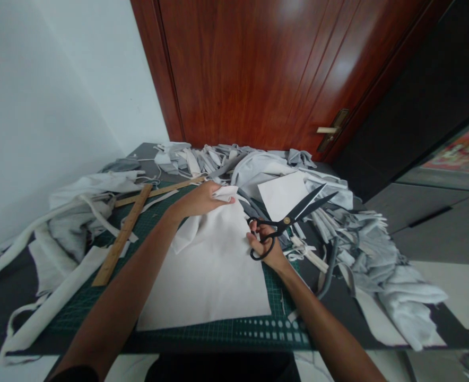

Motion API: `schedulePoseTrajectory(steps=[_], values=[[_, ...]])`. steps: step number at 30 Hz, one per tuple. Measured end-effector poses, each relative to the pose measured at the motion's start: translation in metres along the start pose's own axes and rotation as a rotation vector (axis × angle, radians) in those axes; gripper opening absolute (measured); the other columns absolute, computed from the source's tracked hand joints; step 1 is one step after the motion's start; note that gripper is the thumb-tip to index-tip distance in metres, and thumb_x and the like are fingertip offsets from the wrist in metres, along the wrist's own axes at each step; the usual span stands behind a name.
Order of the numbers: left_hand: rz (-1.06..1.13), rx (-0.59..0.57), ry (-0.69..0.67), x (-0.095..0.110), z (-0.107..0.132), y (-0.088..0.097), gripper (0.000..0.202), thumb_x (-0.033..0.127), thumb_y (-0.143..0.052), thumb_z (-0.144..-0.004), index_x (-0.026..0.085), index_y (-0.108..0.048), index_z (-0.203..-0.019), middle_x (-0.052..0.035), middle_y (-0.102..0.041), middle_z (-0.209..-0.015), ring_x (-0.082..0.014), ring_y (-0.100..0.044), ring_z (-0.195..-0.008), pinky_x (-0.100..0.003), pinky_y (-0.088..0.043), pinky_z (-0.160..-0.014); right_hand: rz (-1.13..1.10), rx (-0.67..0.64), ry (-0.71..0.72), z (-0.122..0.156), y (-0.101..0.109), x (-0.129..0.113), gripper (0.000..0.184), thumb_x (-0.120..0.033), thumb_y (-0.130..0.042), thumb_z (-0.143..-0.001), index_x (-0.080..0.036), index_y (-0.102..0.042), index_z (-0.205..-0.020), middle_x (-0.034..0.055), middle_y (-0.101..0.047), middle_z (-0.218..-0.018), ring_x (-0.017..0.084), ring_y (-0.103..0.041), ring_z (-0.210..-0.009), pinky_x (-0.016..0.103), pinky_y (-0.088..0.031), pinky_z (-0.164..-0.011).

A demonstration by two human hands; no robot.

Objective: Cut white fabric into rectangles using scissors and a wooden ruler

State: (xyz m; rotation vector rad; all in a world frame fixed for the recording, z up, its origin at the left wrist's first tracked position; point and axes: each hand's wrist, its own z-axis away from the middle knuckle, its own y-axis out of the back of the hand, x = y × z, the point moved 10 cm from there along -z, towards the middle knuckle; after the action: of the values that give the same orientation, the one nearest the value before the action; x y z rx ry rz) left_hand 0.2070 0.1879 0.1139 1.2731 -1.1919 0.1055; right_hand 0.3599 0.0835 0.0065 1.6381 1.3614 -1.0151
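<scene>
On the dark tabletop below a reddish-brown wooden door (250,69), the head view looks down at two bare forearms reaching over a green gridded cutting mat (234,331). A broad, flat white fabric sheet (202,276) lies on the mat, and the left hand (200,200) grasps its far corner, fingers closed over a bunched fold (the fingertips are half lost in the cloth). The right hand (265,245) is clenched around the looped handles of long black tailor's shears (290,223), just beside the sheet's right edge. Its fingers pass through the bows, though exactly which fingers sit in which loop is hard to make out. The blades stand slightly parted, pointing away up and to the right, and they cross in front of a smooth white paper sheet (282,194) without touching the fabric. To the left, a long wooden ruler (121,236) lies at a slant over the mat, with a second wooden strip (158,193) behind it. Heaped pale-grey fabric scraps (370,249) cover the far and right parts of the table, hiding whatever lies beneath, while both arms run out of the frame at the bottom edge.
</scene>
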Motion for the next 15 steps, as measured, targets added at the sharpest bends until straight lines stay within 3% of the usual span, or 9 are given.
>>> schedulePoseTrajectory(steps=[5,11,13,15], values=[[-0.082,0.108,0.018,0.001,0.001,0.012,0.048,0.066,-0.079,-0.074,0.018,-0.070,-0.072,-0.0026,-0.069,-0.073,-0.0216,-0.064,-0.070,-0.025,-0.041,-0.056,-0.016,-0.009,0.003,0.002,0.001,0.000,0.034,-0.051,-0.073,-0.085,-0.027,-0.050,-0.087,-0.0010,-0.055,-0.079,0.017,-0.050,-0.070,0.032,-0.047,-0.061],[-0.192,-0.021,0.106,-0.018,0.008,0.026,0.053,0.069,-0.086,-0.063,0.021,-0.073,-0.080,-0.0047,-0.075,-0.087,-0.0273,-0.070,-0.082,-0.029,-0.049,-0.068,-0.024,-0.005,0.009,0.001,0.005,-0.001,0.032,-0.048,-0.073,-0.086,-0.027,-0.048,-0.087,0.0008,-0.058,-0.083,0.020,-0.056,-0.079,0.035,-0.051,-0.071],[-0.208,0.027,0.153,-0.025,0.012,0.038,0.056,0.069,-0.088,-0.060,0.021,-0.072,-0.083,-0.0058,-0.075,-0.089,-0.0273,-0.070,-0.081,-0.030,-0.050,-0.068,-0.025,-0.005,0.012,0.000,0.006,-0.002,0.033,-0.050,-0.072,-0.085,-0.027,-0.047,-0.086,0.0006,-0.058,-0.083,0.020,-0.058,-0.081,0.036,-0.052,-0.075],[-0.183,0.144,0.208,-0.032,0.015,0.051,0.058,0.069,-0.088,-0.060,0.020,-0.071,-0.084,-0.0060,-0.074,-0.084,-0.0259,-0.068,-0.075,-0.029,-0.048,-0.063,-0.026,-0.005,0.013,0.000,0.005,-0.002,0.035,-0.052,-0.072,-0.085,-0.027,-0.046,-0.085,0.0004,-0.056,-0.083,0.021,-0.058,-0.083,0.037,-0.052,-0.078]])
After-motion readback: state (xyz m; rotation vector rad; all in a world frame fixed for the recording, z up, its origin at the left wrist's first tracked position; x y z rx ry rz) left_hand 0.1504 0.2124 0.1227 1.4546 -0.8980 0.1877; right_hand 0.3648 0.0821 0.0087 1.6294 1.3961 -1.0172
